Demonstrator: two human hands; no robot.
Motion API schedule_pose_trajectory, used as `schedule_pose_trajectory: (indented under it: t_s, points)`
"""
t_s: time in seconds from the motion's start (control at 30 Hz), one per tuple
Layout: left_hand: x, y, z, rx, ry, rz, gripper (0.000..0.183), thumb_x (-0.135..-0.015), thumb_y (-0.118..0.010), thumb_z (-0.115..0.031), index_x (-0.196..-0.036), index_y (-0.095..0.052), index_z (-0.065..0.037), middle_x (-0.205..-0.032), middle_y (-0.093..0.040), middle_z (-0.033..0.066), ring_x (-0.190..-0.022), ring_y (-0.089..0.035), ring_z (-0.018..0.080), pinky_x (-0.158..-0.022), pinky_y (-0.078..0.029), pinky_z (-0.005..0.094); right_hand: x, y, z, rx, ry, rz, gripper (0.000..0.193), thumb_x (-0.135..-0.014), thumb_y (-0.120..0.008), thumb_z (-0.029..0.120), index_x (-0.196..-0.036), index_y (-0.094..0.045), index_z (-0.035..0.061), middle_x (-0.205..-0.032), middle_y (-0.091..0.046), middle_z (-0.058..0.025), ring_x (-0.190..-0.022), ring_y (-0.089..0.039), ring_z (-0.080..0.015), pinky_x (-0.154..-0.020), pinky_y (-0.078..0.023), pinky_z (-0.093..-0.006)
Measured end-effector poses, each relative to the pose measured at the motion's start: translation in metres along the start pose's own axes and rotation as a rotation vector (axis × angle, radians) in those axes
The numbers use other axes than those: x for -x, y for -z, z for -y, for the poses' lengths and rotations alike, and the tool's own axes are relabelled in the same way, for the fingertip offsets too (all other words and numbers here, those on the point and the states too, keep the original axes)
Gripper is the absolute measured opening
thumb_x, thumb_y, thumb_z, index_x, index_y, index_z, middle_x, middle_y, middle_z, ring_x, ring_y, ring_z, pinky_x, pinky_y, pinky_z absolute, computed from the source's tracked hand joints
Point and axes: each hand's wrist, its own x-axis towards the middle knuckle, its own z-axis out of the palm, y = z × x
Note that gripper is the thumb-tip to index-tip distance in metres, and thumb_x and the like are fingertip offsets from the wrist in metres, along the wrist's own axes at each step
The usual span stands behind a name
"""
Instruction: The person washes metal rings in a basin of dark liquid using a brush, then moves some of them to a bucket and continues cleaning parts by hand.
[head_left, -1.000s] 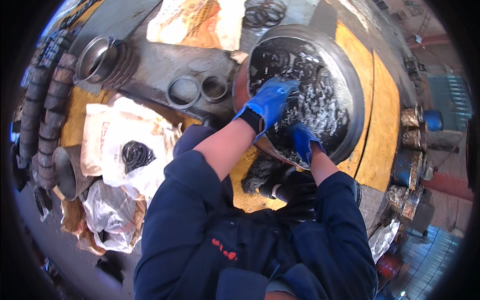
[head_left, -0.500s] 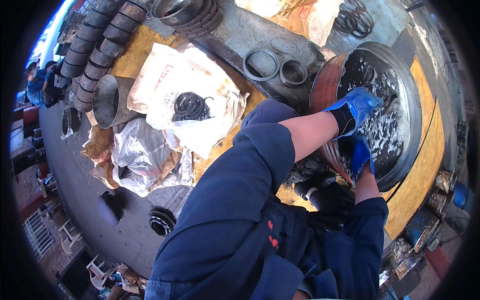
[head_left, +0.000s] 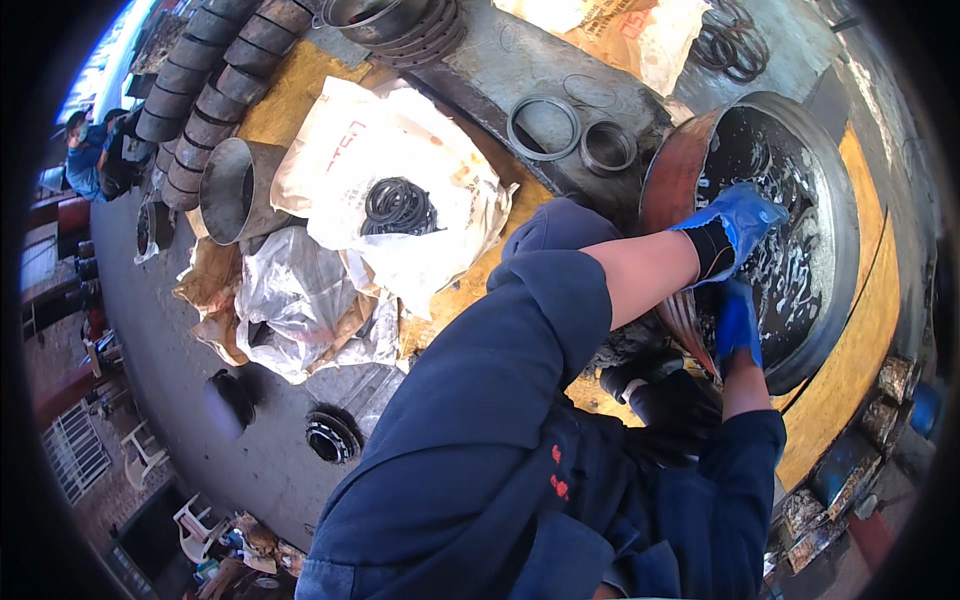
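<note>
Both my hands wear blue gloves and reach into a large round metal tub [head_left: 845,250] with a reddish outer side. Dark liquid [head_left: 790,285] with pale flecks or glints fills its inside. My left hand [head_left: 740,225] is over the liquid, its fingers bunched and bent downward; anything in them is hidden. A dark cuff shows at its wrist. Just below it on the near side, my right hand [head_left: 738,320] dips past the rim. Its fingers are out of sight behind the left wrist and in shadow.
Left of me a white sack [head_left: 330,180] carries a coil of black rings [head_left: 398,207]. Metal rings [head_left: 543,128] lie beyond the tub. Stacked dark cylinders [head_left: 215,95] and an open metal cylinder [head_left: 235,190] stand at far left. Another person [head_left: 88,155] is in the distance.
The whole view has shifted slightly, so things appear farther right. Both hands stay in the tub, the right glove turned a little. The pale pattern on the liquid has changed.
</note>
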Motion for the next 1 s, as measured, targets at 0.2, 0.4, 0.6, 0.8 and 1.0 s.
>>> schedule_pose_trajectory:
  t_s: [0.2, 0.4, 0.6, 0.8, 1.0]
  points:
    - [-0.004, -0.004, -0.002, 0.585, 0.347, 0.059, 0.024, -0.093, -0.049, -0.013, -0.111, -0.065, -0.010, -0.099, -0.066, 0.0087, -0.090, -0.061, 0.0221, -0.084, -0.046, 0.0294, 0.000, 0.017, -0.012, 0.017, 0.005, -0.037, 0.036, -0.086, -0.059, 0.030, -0.112, -0.066, 0.0052, -0.099, -0.067, -0.0081, -0.088, -0.060, -0.0157, -0.079, -0.048, -0.0314]
    - [-0.007, -0.012, -0.007, 0.608, 0.200, -0.019, 0.027, -0.092, -0.047, -0.007, -0.112, -0.064, -0.008, -0.108, -0.065, 0.0119, -0.098, -0.061, 0.0233, -0.089, -0.046, 0.0291, -0.005, 0.025, -0.017, 0.012, 0.012, -0.068, 0.036, -0.087, -0.058, 0.029, -0.112, -0.065, 0.0051, -0.098, -0.067, -0.0081, -0.088, -0.060, -0.0160, -0.079, -0.048, -0.0314]
    - [-0.011, -0.008, -0.016, 0.472, 0.266, 0.103, 0.026, -0.092, -0.047, -0.007, -0.110, -0.066, -0.008, -0.105, -0.065, 0.0126, -0.097, -0.061, 0.0227, -0.088, -0.046, 0.0301, -0.009, 0.035, -0.022, 0.016, 0.002, -0.102, 0.036, -0.087, -0.058, 0.029, -0.112, -0.065, 0.0050, -0.098, -0.066, -0.0081, -0.088, -0.060, -0.0163, -0.079, -0.048, -0.0315]
    - [0.009, -0.011, 0.016, 0.253, 0.068, -0.117, 0.026, -0.090, -0.047, -0.005, -0.108, -0.066, -0.008, -0.106, -0.065, 0.0131, -0.098, -0.060, 0.0264, -0.088, -0.046, 0.0325, -0.023, 0.004, -0.022, 0.057, 0.007, -0.013, 0.035, -0.087, -0.057, 0.029, -0.112, -0.065, 0.0048, -0.098, -0.066, -0.0081, -0.088, -0.060, -0.0166, -0.080, -0.048, -0.0315]
    - [-0.020, -0.039, 0.013, -0.006, 0.147, 0.090, 0.029, -0.092, -0.043, -0.003, -0.111, -0.063, -0.010, -0.106, -0.066, 0.0103, -0.098, -0.063, 0.0224, -0.088, -0.048, 0.0306, -0.011, 0.030, -0.025, 0.066, 0.016, -0.080, 0.035, -0.087, -0.057, 0.028, -0.112, -0.064, 0.0047, -0.097, -0.066, -0.0081, -0.088, -0.060, -0.0169, -0.080, -0.048, -0.0315]
